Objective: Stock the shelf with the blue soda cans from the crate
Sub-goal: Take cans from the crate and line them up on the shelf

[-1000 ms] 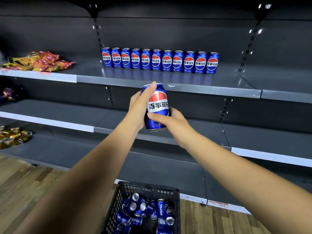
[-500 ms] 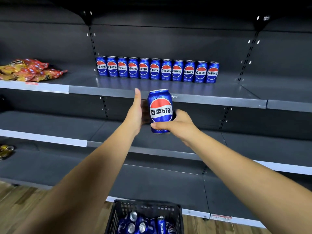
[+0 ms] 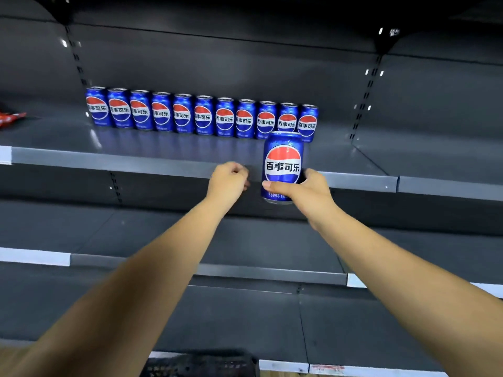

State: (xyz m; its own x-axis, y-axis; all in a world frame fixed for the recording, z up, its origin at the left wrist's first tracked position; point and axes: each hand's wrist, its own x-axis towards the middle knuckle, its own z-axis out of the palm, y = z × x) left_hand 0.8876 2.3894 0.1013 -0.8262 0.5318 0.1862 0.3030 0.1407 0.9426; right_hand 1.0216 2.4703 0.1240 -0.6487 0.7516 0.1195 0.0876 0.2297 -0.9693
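My right hand (image 3: 304,190) grips a blue soda can (image 3: 283,164) upright by its lower half, thumb across the front, in front of the top shelf's edge (image 3: 136,161). The can hangs just before the right end of a row of several blue cans (image 3: 202,114) standing at the back of that shelf. My left hand (image 3: 228,180) is beside the can on its left, apart from it, with its fingers curled and holding nothing. The black crate's rim (image 3: 201,363) shows at the bottom edge; its contents are out of view.
Grey shelf surface (image 3: 340,156) lies bare to the right of the can row, up to a slotted upright (image 3: 364,99). Red snack packets (image 3: 11,118) peek in at the far left. Two lower shelves (image 3: 245,270) run below my arms.
My right hand has carried the can up and to the right, close to the row's right end. My left hand has come off the can and curled. The view has tilted up.
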